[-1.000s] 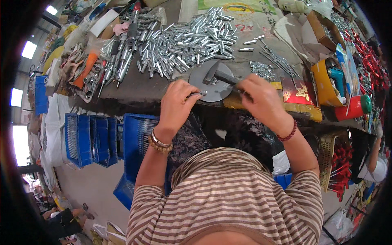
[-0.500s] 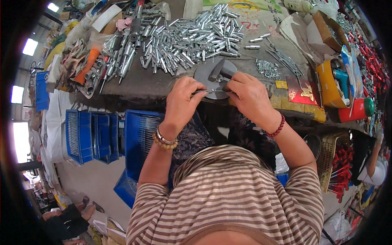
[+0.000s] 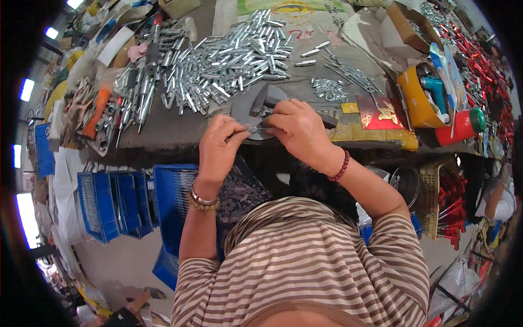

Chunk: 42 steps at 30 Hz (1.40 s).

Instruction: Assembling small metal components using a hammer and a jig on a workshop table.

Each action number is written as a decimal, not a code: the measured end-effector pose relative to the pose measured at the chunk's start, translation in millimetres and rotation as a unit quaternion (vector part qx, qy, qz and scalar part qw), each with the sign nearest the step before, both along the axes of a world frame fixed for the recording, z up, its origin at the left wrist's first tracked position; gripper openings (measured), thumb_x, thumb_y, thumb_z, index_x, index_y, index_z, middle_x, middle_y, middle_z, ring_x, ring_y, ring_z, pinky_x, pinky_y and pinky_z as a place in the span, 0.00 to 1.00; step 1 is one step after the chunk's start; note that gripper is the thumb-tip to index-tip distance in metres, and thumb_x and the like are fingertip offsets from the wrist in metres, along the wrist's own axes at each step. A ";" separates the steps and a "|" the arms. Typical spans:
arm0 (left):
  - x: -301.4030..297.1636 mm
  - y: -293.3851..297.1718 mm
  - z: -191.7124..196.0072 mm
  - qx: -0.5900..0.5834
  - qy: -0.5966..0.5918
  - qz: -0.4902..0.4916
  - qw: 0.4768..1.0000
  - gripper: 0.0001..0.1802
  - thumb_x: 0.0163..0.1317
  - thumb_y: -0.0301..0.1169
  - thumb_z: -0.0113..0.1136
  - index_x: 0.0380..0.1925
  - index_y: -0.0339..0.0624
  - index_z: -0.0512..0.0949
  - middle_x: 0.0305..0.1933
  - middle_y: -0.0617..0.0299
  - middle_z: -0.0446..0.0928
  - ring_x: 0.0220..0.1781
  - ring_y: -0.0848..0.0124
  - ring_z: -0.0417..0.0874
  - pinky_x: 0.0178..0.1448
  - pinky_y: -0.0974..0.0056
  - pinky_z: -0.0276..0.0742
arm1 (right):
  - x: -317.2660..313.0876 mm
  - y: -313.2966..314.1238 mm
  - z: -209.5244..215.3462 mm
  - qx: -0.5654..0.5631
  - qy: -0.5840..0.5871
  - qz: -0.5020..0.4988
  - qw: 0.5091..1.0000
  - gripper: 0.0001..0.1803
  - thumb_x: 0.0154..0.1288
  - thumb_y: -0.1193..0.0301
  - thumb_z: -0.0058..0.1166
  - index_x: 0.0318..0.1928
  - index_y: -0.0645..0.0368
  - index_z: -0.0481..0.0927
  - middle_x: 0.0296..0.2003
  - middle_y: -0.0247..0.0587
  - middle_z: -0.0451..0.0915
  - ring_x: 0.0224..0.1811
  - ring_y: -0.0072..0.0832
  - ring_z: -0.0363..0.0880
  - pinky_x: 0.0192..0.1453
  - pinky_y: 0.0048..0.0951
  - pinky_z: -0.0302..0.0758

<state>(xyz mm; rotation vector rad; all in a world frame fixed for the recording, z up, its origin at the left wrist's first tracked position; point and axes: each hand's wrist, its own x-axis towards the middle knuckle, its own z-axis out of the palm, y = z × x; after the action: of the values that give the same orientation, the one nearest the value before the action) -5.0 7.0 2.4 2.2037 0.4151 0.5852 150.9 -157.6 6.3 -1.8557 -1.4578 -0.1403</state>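
In front of the bench edge, my left hand (image 3: 219, 146) pinches one end of a thin metal rod (image 3: 256, 129) between thumb and fingertips. My right hand (image 3: 300, 129) closes on the rod's other end, its fingers covering much of it. Just beyond the fingers lies a hammer (image 3: 269, 97), its dark handle (image 3: 329, 121) passing behind my right hand. The hammer rests on a round grey metal plate (image 3: 243, 104). A large heap of shiny metal sleeves (image 3: 229, 62) spreads over the bench behind the plate.
Long thin rods (image 3: 351, 73) and a small pile of tiny metal parts (image 3: 328, 89) lie right of the heap. A red card (image 3: 376, 117), a yellow container (image 3: 419, 101) and a red jar (image 3: 456, 128) stand further right. Blue bins (image 3: 166, 204) with rods sit below, left.
The whole view has shifted, so the bench items appear further left. Both hands stay together at the plate, still on the thin rod, with a slight change in finger position.
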 end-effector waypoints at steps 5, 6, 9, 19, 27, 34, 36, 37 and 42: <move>-2.5 -1.1 -2.3 -0.005 0.003 0.016 1.000 0.07 0.59 0.23 0.72 0.38 0.38 0.87 0.38 0.61 0.79 0.40 0.66 0.81 0.45 0.64 0.76 | 28.0 -33.7 9.1 -0.038 0.030 -0.150 0.988 0.09 0.54 0.73 0.70 0.36 0.55 0.84 0.38 0.42 0.79 0.46 0.44 0.81 0.48 0.45 0.78; -1.7 -1.0 -2.7 -0.006 0.002 0.015 1.000 0.07 0.59 0.23 0.72 0.38 0.38 0.87 0.38 0.61 0.79 0.40 0.66 0.81 0.45 0.64 0.76 | 40.9 -42.9 8.0 -0.040 -0.002 -0.183 0.982 0.09 0.54 0.73 0.70 0.36 0.56 0.83 0.38 0.42 0.79 0.46 0.44 0.82 0.47 0.45 0.79; 0.0 0.1 -3.5 0.001 -0.006 0.006 1.000 0.07 0.59 0.23 0.72 0.38 0.38 0.87 0.38 0.60 0.78 0.39 0.66 0.81 0.44 0.64 0.76 | 64.6 -59.4 4.1 -0.073 -0.058 -0.225 0.970 0.09 0.56 0.72 0.69 0.37 0.56 0.83 0.38 0.42 0.79 0.45 0.45 0.82 0.47 0.45 0.80; -2.6 -1.3 -0.6 -0.006 0.016 0.012 1.000 0.07 0.60 0.21 0.70 0.39 0.34 0.87 0.40 0.59 0.78 0.43 0.66 0.81 0.48 0.65 0.75 | 78.4 -55.3 -1.6 -0.147 -0.127 -0.211 0.958 0.10 0.57 0.71 0.68 0.38 0.55 0.81 0.38 0.39 0.79 0.47 0.42 0.83 0.48 0.45 0.81; -1.0 -2.3 -4.7 -0.004 -0.008 0.000 1.000 0.07 0.61 0.22 0.70 0.40 0.36 0.87 0.39 0.59 0.78 0.42 0.66 0.81 0.46 0.64 0.76 | 82.9 -54.6 -0.6 -0.164 -0.115 -0.210 0.957 0.10 0.60 0.72 0.66 0.41 0.58 0.81 0.40 0.42 0.80 0.46 0.46 0.83 0.47 0.46 0.80; -2.5 -1.8 -4.5 0.022 -0.005 0.006 1.000 0.07 0.61 0.22 0.70 0.39 0.35 0.87 0.39 0.59 0.78 0.41 0.66 0.81 0.45 0.65 0.75 | 101.4 -69.2 -10.3 -0.063 0.002 -0.247 0.967 0.11 0.63 0.70 0.66 0.42 0.61 0.82 0.40 0.48 0.82 0.44 0.52 0.83 0.45 0.47 0.78; -6.3 0.0 -4.6 0.017 -0.006 0.004 1.000 0.07 0.61 0.21 0.70 0.39 0.35 0.87 0.39 0.60 0.77 0.40 0.67 0.80 0.45 0.65 0.75 | 88.8 -66.1 -4.5 -0.069 0.053 -0.239 0.967 0.10 0.62 0.70 0.67 0.40 0.61 0.82 0.39 0.47 0.82 0.43 0.50 0.83 0.45 0.46 0.79; -6.2 0.2 -4.7 0.014 -0.005 0.004 1.000 0.07 0.61 0.21 0.70 0.39 0.35 0.87 0.39 0.60 0.77 0.40 0.67 0.80 0.45 0.66 0.74 | 83.7 -64.5 -1.4 -0.069 0.051 -0.243 0.966 0.10 0.62 0.70 0.67 0.40 0.61 0.82 0.39 0.47 0.82 0.43 0.50 0.83 0.45 0.46 0.79; -2.9 -0.9 -4.7 0.008 0.003 0.007 1.000 0.07 0.60 0.21 0.70 0.39 0.36 0.86 0.39 0.61 0.77 0.40 0.68 0.79 0.44 0.66 0.74 | 71.2 -53.5 4.5 -0.095 -0.039 -0.205 0.973 0.09 0.59 0.71 0.69 0.38 0.58 0.83 0.37 0.41 0.81 0.43 0.45 0.84 0.45 0.43 0.80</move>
<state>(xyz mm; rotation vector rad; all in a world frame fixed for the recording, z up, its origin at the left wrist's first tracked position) -7.9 6.0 -2.3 2.2189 0.4309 0.5920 222.1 -211.1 10.8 -2.3174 -1.1508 -0.2847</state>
